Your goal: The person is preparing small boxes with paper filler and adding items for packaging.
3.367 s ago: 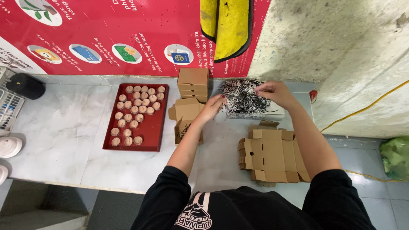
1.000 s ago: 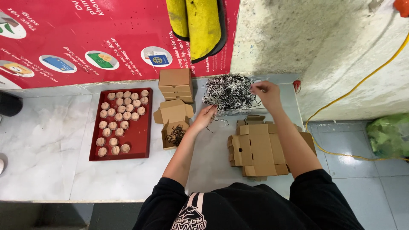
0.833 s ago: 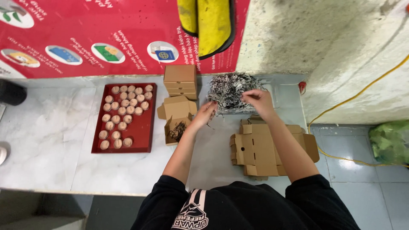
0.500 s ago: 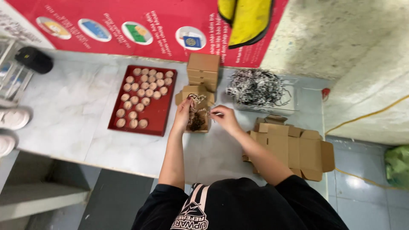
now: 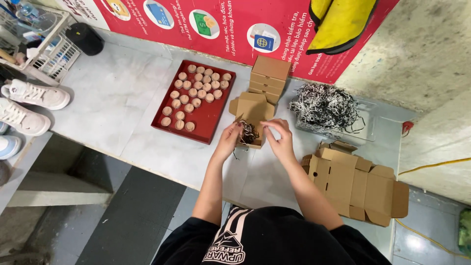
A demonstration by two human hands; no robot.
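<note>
A small open cardboard box (image 5: 251, 114) sits on the grey counter, with dark shredded paper filling (image 5: 249, 132) in its lower half. My left hand (image 5: 229, 140) touches the box's left edge, fingers at the filling. My right hand (image 5: 280, 138) hovers at the box's right side, fingers pinched near the filling. A clear tray heaped with black-and-white shredded paper (image 5: 324, 107) lies to the right.
A red tray (image 5: 208, 118) with several round tan pieces stands left of the box. Closed cardboard boxes (image 5: 268, 76) are stacked behind it. Flat unfolded cartons (image 5: 355, 182) lie at the right. Shoes (image 5: 34, 95) and a wire basket (image 5: 46, 41) sit far left.
My right hand left the shredded paper heap and came to the open box. Both hands now meet over the box, which holds dark filling. The camera view shifted.
</note>
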